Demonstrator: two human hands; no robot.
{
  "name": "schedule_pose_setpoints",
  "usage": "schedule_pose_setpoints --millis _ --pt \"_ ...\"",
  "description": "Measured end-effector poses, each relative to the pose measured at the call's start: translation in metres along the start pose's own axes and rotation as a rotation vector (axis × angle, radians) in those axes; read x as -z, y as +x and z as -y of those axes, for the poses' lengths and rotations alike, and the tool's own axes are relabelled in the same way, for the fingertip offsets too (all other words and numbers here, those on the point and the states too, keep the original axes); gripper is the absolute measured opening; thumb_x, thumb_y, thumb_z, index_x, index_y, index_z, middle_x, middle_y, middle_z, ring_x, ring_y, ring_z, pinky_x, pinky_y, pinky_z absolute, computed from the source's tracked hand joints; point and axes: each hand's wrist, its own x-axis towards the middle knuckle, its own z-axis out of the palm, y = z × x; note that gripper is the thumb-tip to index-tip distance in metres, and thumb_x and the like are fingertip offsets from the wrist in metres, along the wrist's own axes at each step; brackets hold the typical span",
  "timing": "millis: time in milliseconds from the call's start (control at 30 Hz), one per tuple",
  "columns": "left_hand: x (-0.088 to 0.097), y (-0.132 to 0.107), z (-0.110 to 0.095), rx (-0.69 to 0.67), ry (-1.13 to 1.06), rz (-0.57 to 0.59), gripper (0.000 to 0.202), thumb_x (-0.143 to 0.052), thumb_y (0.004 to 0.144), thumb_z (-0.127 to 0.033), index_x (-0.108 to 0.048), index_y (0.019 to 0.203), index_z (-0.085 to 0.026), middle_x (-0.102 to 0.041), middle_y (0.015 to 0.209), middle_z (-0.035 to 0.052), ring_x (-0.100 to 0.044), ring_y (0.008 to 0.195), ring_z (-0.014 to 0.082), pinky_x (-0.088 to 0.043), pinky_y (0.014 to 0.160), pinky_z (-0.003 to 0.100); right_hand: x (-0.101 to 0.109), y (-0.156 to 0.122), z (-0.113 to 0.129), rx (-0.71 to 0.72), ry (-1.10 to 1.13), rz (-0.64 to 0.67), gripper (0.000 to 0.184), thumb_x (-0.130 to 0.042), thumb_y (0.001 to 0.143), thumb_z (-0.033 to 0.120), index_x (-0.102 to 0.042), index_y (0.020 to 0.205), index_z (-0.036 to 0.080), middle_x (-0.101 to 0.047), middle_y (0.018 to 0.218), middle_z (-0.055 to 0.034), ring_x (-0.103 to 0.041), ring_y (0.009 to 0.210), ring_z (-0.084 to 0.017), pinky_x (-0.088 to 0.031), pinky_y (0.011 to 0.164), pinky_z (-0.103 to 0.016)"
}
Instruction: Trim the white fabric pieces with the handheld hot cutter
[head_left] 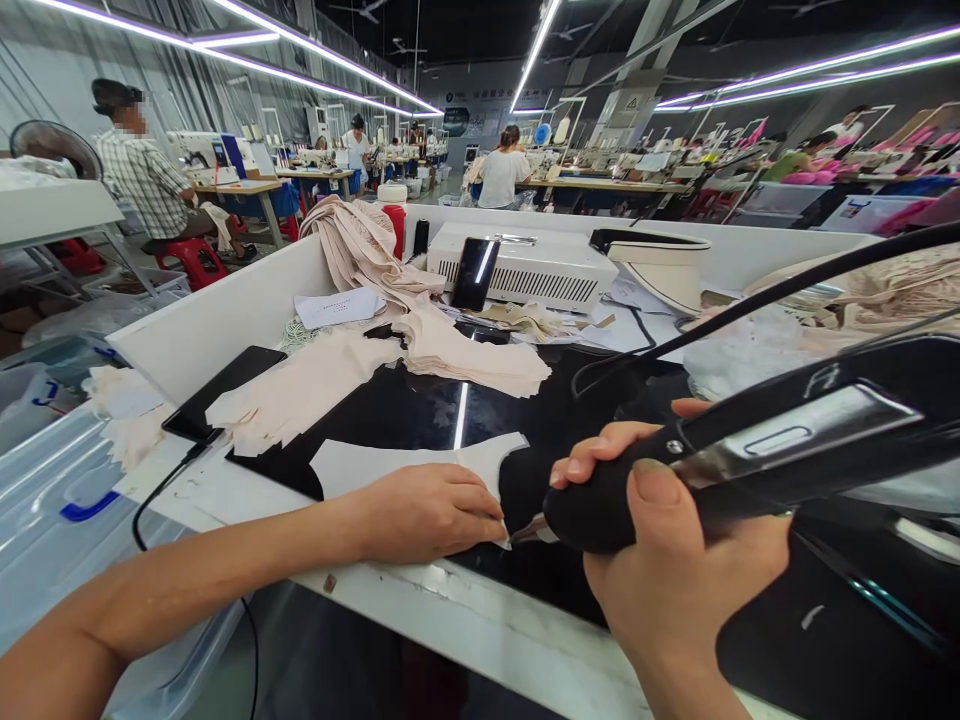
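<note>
A white, cut-out flat piece, cloth or paper, lies on the black glossy tabletop at the near edge. Over its right end rests my left hand, fingers together and closed on the corner; the thumb is hidden. My right hand wraps round the dark grip of a corded handheld tool with a silver panel on its body. The tool's narrow metal tip meets the corner of the piece, just beside my left fingertips.
Beige fabric pieces lie stacked behind. A phone leans on a vented white box; a black tablet-like device lies left. The tool's black cable arches across the right. Plastic bins stand left; people sit at sewing machines beyond.
</note>
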Motion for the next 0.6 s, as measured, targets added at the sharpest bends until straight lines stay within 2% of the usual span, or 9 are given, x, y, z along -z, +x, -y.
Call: schedule_pose_setpoints --millis 167,333,433,600 --pt "-0.0014 -0.0008 0.0009 0.011 -0.002 -0.001 0.02 -0.071 0.123 -0.013 -0.09 0.129 -0.017 -0.092 0.125 0.0092 -0.087 0.12 0.0212 -0.067 0.117 0.031 -0.0012 0.0006 0.004 -0.033 -0.016 -0.018 0.049 -0.108 0.084 0.039 -0.075 0.119 0.032 -0.078 0.076 0.0082 -0.069 0.053 -0.02 -0.063 0.052 -0.036" --pt "-0.0004 0.0004 0.0005 0.034 -0.007 0.038 0.018 -0.075 0.122 -0.016 -0.09 0.131 -0.02 -0.092 0.127 0.0093 -0.087 0.122 0.0209 -0.067 0.119 0.031 -0.002 -0.0002 0.0008 0.002 0.016 -0.008 0.053 -0.109 0.085 0.048 -0.076 0.121 0.031 -0.078 0.077 0.0075 -0.069 0.053 -0.02 -0.062 0.053 -0.037" --pt "-0.0013 0.0009 0.0016 0.034 -0.004 0.042 0.019 -0.074 0.123 -0.015 -0.09 0.131 -0.02 -0.092 0.127 0.0097 -0.087 0.122 0.0212 -0.067 0.119 0.032 -0.0018 -0.001 -0.0006 -0.016 0.024 -0.003 0.055 -0.111 0.083 0.049 -0.075 0.121 0.031 -0.077 0.078 0.0071 -0.068 0.054 -0.02 -0.061 0.052 -0.036" --pt "-0.0006 -0.0014 0.0029 0.028 -0.054 -0.016 0.021 -0.071 0.125 -0.016 -0.09 0.133 -0.015 -0.092 0.131 0.0132 -0.088 0.122 0.0235 -0.069 0.118 0.033 -0.0004 -0.0025 0.002 -0.038 -0.019 -0.001 0.055 -0.11 0.086 0.049 -0.074 0.124 0.032 -0.077 0.08 0.0074 -0.07 0.056 -0.019 -0.065 0.056 -0.037"
